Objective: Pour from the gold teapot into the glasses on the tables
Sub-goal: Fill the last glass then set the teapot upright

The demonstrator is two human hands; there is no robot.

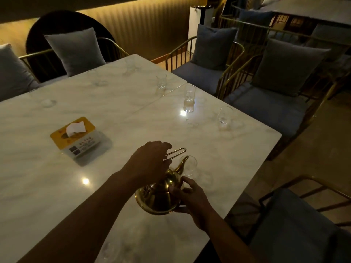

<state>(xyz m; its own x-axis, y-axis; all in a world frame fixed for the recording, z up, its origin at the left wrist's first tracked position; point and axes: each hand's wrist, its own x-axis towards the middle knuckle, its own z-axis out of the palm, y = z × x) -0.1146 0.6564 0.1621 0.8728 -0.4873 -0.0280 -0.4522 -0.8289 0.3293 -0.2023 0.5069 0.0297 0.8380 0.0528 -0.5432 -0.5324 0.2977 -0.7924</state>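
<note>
Teapot (pixel 157 198), gold, tilted above near marble table (pixel 237 149), spout tip at rim of closest glass (pixel 190 166). Left hand (pixel 152 160) comes in from above, fingers curled round wire handle (pixel 176 153). Right hand (pixel 191 198) cups pot's side and base, fingers wrapped on it. Both forearms extended. Counts: one teapot; two tables, far table (pixel 76 103) butted against near one; four glasses plain, tallest glass (pixel 189 101) among them; fainter ones too dim to count; one tissue box (pixel 73 135).

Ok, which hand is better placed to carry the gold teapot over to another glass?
Probably the left hand: it grips the wire handle of the gold teapot from above. The right hand only cups the pot's body from the side.
</note>
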